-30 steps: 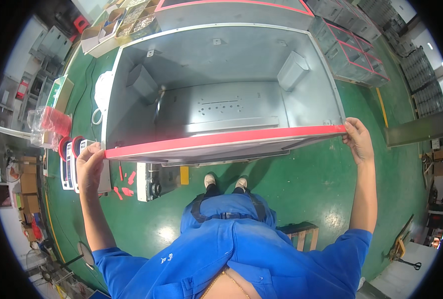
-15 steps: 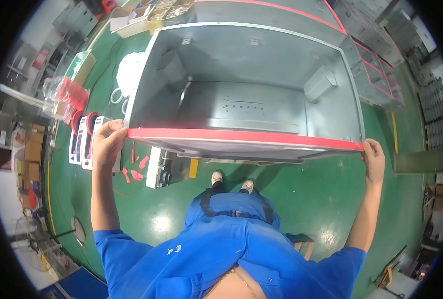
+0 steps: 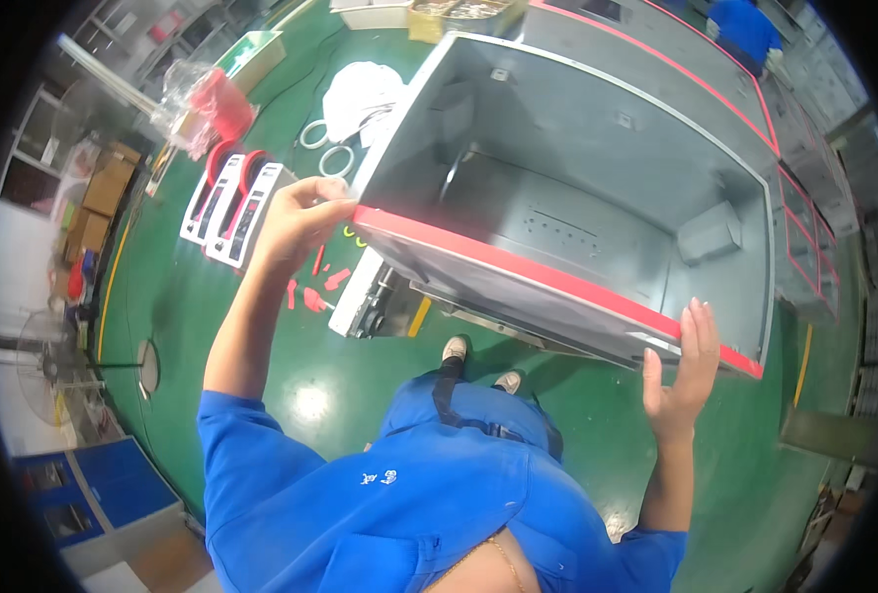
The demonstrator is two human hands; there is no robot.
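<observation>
In front of me is an open grey metal cabinet (image 3: 577, 287), with a strip of red tape (image 3: 518, 275) along its near edge. My left hand (image 3: 305, 219) is closed at the near left corner, thumb and fingers pinched at the end of the tape. Toward the right end, my right hand (image 3: 681, 381) is open, its fingers upright against the taped edge and its thumb apart. Inside the cabinet I see small holes in a panel and an angular metal bracket (image 3: 710, 234) at the right.
To the left stand two white tape dispensers (image 3: 244, 219) and a plastic-wrapped red roll (image 3: 223, 104). Red scraps (image 3: 312, 298) lie on the green floor (image 3: 300, 366). More red-edged cabinets (image 3: 656, 69) stand behind, near a person in blue (image 3: 743, 35).
My right hand has left the tape's right end, moved inward and opened, its fingers now against the edge. My left hand stays at the left corner. The view has turned.
</observation>
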